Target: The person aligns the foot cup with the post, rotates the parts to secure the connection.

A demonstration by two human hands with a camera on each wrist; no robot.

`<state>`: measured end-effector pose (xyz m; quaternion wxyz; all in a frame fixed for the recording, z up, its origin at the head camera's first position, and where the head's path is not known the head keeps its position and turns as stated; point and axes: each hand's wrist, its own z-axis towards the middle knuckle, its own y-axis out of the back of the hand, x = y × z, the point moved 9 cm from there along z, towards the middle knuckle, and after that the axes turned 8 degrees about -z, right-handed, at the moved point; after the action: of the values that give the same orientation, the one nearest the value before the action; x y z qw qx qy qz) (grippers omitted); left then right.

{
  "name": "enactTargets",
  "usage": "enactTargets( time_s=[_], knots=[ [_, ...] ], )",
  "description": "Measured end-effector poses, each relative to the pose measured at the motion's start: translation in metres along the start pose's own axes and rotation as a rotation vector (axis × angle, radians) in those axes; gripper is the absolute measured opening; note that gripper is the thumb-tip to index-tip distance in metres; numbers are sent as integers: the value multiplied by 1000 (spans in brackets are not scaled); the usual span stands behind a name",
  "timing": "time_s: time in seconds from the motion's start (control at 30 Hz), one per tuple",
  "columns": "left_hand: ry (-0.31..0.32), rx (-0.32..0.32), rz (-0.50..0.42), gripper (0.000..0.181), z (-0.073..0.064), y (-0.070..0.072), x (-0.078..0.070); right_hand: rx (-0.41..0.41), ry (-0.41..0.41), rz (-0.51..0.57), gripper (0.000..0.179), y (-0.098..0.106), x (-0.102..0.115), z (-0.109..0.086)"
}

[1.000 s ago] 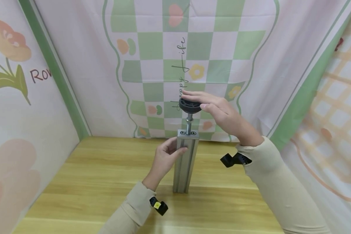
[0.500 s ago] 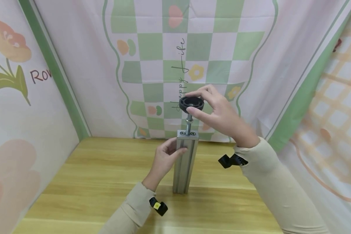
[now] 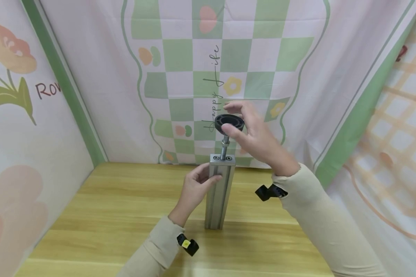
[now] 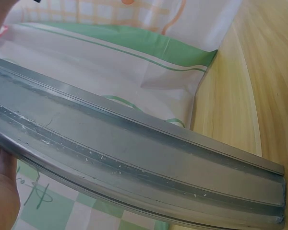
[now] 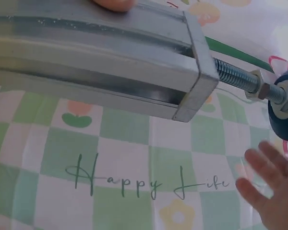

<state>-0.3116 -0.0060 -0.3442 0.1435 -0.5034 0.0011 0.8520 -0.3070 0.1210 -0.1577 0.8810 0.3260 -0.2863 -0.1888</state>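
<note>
A grey aluminium profile (image 3: 216, 202) stands upright on the wooden table, its slots plain in the left wrist view. My left hand (image 3: 194, 187) grips it near the top, thumb in front and fingers behind. Out of its end cap rises a threaded rod (image 3: 223, 153) with a nut (image 5: 261, 86) on it, carrying the black round base of a levelling foot (image 3: 226, 120). That base leans slightly. My right hand (image 3: 260, 142) is around its right side: the thumb overlaps the rim, while the fingers, loosely bent, appear apart from it in the right wrist view.
The wooden table (image 3: 124, 215) reaches back to a printed curtain (image 3: 180, 88) with green checks. Patterned cloth hangs on the left (image 3: 24, 142) and right sides. A small black wrist device (image 3: 271, 192) sits at each cuff.
The right hand went from lying flat over the base to thumb and fingers around its rim, then the fingers lifted off. The base tilts differently now. The left hand stays put.
</note>
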Motion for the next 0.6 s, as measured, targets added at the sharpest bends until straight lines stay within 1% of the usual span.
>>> enactTargets(
  time_s=[0.13,0.2,0.27,0.33,0.4,0.53,0.6],
  knots=[
    [9,-2,-2,34,0,0,2,95,30,194,52,-4,0,0],
    [8,-2,-4,34,0,0,2,120,41,259,52,-3,-1,0],
    [5,-1,-5,35,0,0,2,129,68,306,52,-1,0,0],
    [0,1,-6,35,0,0,2,133,94,320,51,2,0,-1],
    [-6,2,-6,35,0,0,2,146,102,340,50,2,-1,-2],
    [-13,2,-4,35,0,1,1,188,84,370,50,-1,-1,-3],
    [-10,2,-3,34,0,2,2,195,79,373,51,-2,-1,-3]
  ],
)
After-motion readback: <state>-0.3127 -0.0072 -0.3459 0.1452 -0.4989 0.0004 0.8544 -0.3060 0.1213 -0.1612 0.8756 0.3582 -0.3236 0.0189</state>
